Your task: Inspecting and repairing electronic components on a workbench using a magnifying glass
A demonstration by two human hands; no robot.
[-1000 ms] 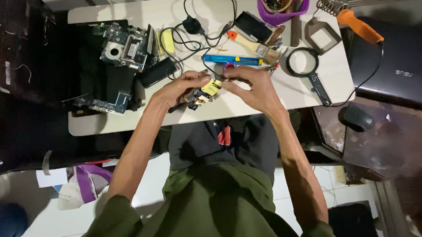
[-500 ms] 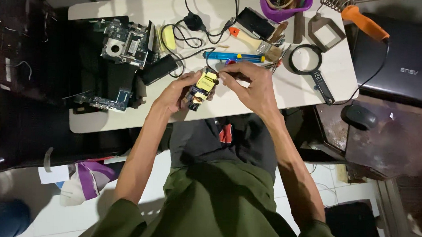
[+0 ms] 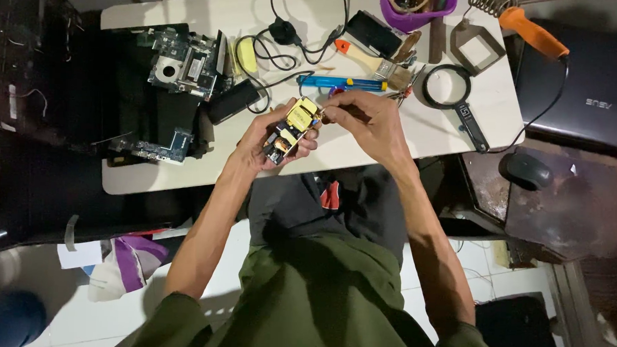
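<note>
A: Board (image 3: 293, 130) check. Small power-supply circuit board, yellow transformer on top, held above the front edge of the white worktop (image 3: 185, 176), in front of the person's chest.

B: Who has it?

A: Left hand (image 3: 265, 141) is closed around it, thumb on one long edge, fingers wrapped under and up the other. Right hand (image 3: 368, 121) is pinched together at the board's far end, fingertips on what looks like a thin tool or lead. Too small to tell which.

B: Handling?

A: My read: light, rigid, won't flex. Fragile where it counts, though: tall parts and solder joints. Underside likely prickly with cut leads. Not slippery; the edges give good purchase.

B: So grip by the edges.

A: Yes, long edges, as the left hand does now. Don't lift by the transformer or the capacitors; they'd lever on their joints. Keep fingers off the bare solder side if it has been powered.

B: Clutter nearby?

A: Plenty. Blue desoldering pump (image 3: 339, 83) just behind the hands, magnifying glass (image 3: 448, 93) to the right, soldering iron with orange handle (image 3: 532, 31) at the far right corner, purple bowl (image 3: 417, 10) at the back. Laptop mainboard (image 3: 186, 63) lies on the left, black cable (image 3: 293, 36) looping between. Mouse (image 3: 525, 171) sits off the worktop to the right.
</note>
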